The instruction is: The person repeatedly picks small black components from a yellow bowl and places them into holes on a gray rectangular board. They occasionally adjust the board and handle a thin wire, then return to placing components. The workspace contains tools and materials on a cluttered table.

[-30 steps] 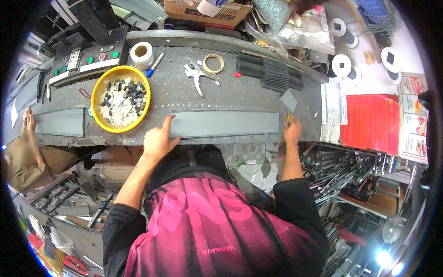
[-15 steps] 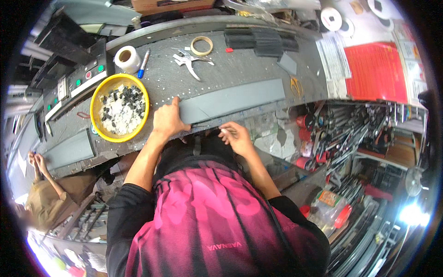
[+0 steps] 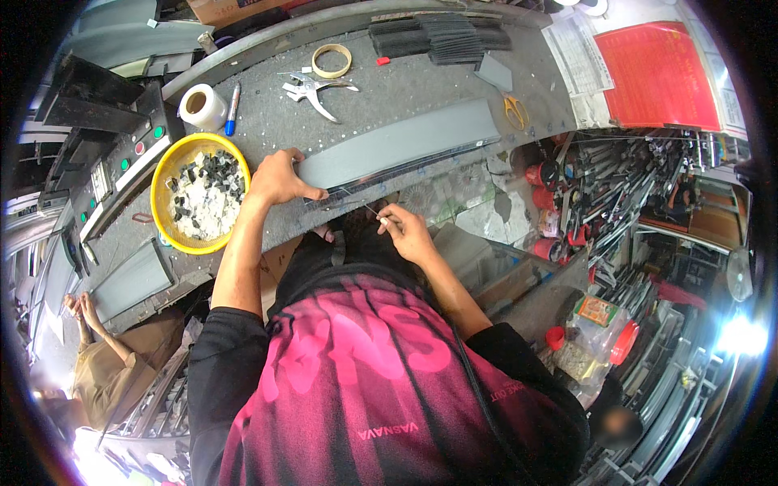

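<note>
A long, flat grey strip [image 3: 405,142] lies along the near edge of the bench. My left hand [image 3: 282,180] grips its left end, with the thumb on the near edge and the fingers at the far corner. Just off the bench's near edge, my right hand [image 3: 405,233] is closed in a pinch on a thin, wire-like piece [image 3: 370,210]. That piece points up and left toward the strip's edge; its exact kind is too fine to make out. Left of my left hand stands a yellow basket [image 3: 157,198] holding small black and white pieces.
Beyond the strip lie hand pliers [image 3: 312,97], a tape roll [image 3: 348,61], a marker [image 3: 232,111] and dark stacked strips [image 3: 454,39]. Scissors [image 3: 514,112] rest past its right end. A control box with buttons [image 3: 130,154] stands left. Another person [image 3: 121,364] works at the lower left.
My right hand has drawn back from the strip's near edge toward my body, and the thin piece shows more clearly. My left hand keeps its hold. The whole view has shifted slightly.
</note>
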A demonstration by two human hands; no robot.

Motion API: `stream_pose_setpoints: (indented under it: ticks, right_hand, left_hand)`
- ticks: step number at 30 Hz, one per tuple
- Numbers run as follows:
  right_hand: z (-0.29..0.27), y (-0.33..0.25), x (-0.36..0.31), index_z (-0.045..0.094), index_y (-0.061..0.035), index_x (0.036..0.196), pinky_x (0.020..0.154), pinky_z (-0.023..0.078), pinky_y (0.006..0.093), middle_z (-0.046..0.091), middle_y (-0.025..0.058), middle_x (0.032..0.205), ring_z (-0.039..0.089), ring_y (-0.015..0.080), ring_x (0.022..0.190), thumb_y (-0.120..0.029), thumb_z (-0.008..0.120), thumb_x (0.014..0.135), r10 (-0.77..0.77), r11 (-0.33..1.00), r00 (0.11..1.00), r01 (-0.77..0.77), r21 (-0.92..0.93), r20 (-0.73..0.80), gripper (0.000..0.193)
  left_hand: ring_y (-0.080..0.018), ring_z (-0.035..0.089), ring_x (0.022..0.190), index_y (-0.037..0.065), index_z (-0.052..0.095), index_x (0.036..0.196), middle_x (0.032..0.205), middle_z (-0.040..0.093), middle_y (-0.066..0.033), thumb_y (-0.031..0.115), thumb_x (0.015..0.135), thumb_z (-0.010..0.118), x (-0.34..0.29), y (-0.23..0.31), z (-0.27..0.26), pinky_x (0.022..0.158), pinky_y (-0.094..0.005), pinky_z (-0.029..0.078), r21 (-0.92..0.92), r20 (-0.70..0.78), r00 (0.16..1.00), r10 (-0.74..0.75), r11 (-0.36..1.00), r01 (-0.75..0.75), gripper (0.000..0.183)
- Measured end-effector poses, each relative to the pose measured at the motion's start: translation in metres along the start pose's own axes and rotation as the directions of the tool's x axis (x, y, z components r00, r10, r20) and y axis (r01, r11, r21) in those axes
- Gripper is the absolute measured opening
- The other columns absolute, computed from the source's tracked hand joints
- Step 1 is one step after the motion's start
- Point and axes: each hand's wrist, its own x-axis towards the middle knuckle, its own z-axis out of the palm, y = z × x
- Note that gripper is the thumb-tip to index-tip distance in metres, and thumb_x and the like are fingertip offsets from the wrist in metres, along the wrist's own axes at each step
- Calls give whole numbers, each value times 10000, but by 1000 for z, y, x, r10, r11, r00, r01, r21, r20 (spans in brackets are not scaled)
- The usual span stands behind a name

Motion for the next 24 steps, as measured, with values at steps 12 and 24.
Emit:
stream_pose_setpoints:
  ticks: [12,24]
  right_hand:
    - [15,7,-19,698,-43,1119,654,534,378,794,89,781,725,188,679,-99,662,1096,60,998,990,-57,-26,131,71]
    - [61,-27,59,698,13,1234,487,457,292,841,130,931,583,96,516,-135,657,1134,153,974,982,-169,150,114,183]
  left_hand:
    - [-447,816,963,91,576,1463,1002,822,-243,529,630,1051,-38,19,55,868,-541,659,207,-193,977,-87,970,127,1055]
    - [-439,825,930,117,581,1484,963,825,-232,588,636,1036,-38,13,54,847,-527,666,187,-210,976,-60,977,100,1072]
